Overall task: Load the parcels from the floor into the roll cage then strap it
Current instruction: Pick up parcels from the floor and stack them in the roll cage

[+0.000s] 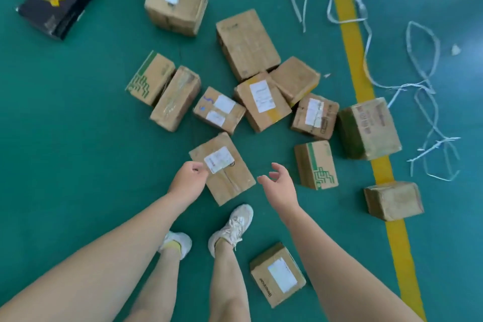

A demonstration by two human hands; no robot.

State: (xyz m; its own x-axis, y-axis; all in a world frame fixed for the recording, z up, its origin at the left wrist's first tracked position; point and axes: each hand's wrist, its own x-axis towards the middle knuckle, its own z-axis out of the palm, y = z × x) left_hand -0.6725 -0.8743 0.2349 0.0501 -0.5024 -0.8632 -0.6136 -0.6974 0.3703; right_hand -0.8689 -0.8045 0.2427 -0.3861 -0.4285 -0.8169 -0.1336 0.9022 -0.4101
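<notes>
L hand (187, 180) sat curled at the labelled parcel's (230, 183) left edge (fingertips hidden behind knuckles, so grip vs. mere touch: can't tell). R hand (281, 185) hovered spread just off its right edge. Parcel lay on green floor (78, 138) among other boxes (248, 44), one cut off at top.

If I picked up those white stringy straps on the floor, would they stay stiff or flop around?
Probably flop: the thin white plastic straps lie in loose curls and loops. They look light, being so thin. Frayed ends suggest they might snag or tangle.
</notes>
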